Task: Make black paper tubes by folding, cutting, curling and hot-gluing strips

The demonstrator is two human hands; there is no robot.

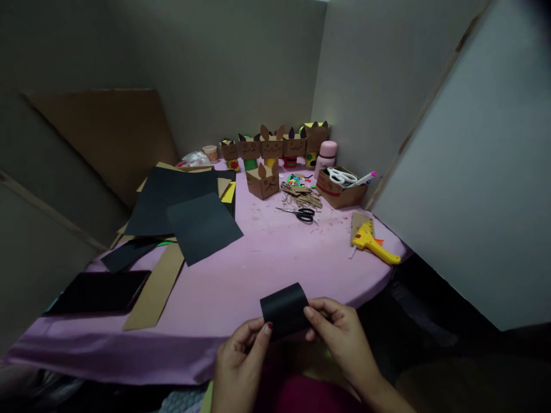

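Black paper (284, 311), curved over, sits between 2 hands at the table's (258, 258) near edge: the left hand (243, 358) pinches its left side, the right hand (338, 332) grips its right side.

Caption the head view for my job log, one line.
Two hands hold curved black paper near the pink-covered table's edge, cardboard animal faces behind.
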